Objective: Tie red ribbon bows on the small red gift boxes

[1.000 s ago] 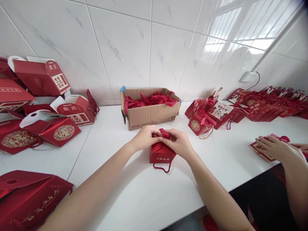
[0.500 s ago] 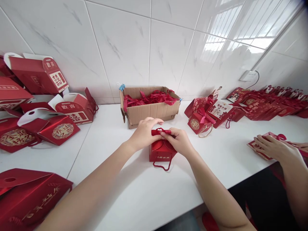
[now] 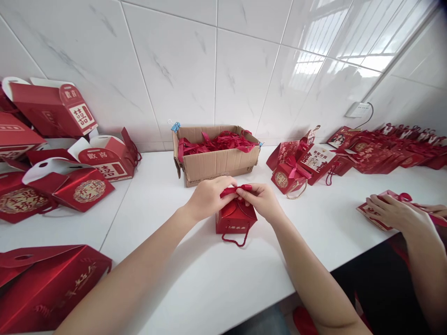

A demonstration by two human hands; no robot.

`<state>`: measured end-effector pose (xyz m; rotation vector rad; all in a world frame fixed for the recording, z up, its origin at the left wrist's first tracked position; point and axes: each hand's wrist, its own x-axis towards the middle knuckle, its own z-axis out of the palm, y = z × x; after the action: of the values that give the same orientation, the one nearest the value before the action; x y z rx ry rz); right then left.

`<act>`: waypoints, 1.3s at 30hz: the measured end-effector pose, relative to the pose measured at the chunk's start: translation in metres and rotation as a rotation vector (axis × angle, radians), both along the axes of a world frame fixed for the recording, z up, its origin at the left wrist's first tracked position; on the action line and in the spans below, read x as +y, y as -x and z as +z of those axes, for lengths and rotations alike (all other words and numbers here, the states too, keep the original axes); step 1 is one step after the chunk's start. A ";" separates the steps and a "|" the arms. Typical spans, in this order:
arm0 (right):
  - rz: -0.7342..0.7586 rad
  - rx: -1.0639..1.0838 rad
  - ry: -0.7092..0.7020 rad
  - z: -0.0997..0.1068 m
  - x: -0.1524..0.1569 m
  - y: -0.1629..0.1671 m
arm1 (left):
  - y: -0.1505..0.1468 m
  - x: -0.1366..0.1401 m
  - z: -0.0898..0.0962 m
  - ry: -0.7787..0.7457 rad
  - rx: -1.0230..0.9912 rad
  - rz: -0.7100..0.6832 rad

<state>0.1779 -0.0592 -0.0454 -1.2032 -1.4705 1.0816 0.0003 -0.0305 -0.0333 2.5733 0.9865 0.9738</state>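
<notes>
A small red gift box (image 3: 236, 221) with gold lettering stands on the white table in front of me, its twisted cord handle (image 3: 234, 242) hanging down the near side. Above its lid, a red ribbon (image 3: 246, 187) is pinched between my two hands. My left hand (image 3: 206, 197) closes on the ribbon from the left, fingers curled over the top. From the right, my right hand (image 3: 261, 199) grips it between thumb and fingers. The fingertips of both hands meet over the box, hiding part of the ribbon and the lid's top.
Behind the box sits an open cardboard box (image 3: 220, 166) full of red ribbons (image 3: 228, 141). Red gift boxes (image 3: 94, 186) crowd the left side. More decorated boxes (image 3: 288, 179) stand at right, near a co-worker's hand (image 3: 391, 209) on a red box. A power strip (image 3: 358, 110) is on the wall.
My hands still hold the ribbon over the box, and its loop has been drawn flatter between my fingers. My right fingers have shifted slightly. The view has moved a little.
</notes>
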 end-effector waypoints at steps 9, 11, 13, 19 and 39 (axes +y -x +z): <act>0.013 0.064 0.050 0.003 0.000 -0.002 | 0.004 0.000 -0.001 -0.218 0.080 -0.038; 0.016 0.072 0.060 0.002 0.001 -0.003 | 0.004 0.000 -0.001 -0.216 0.087 -0.061; 0.005 0.076 0.073 0.001 0.001 -0.004 | 0.005 0.001 -0.002 -0.213 0.108 -0.081; -0.002 0.108 0.096 0.000 0.001 -0.005 | 0.002 -0.006 0.006 -0.006 0.073 -0.138; 0.063 0.222 0.172 -0.001 0.000 -0.007 | -0.006 -0.017 0.022 0.631 0.065 0.316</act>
<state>0.1852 -0.0597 -0.0465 -1.1190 -1.2719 1.3612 0.0065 -0.0470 -0.0112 1.9687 1.4677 0.5174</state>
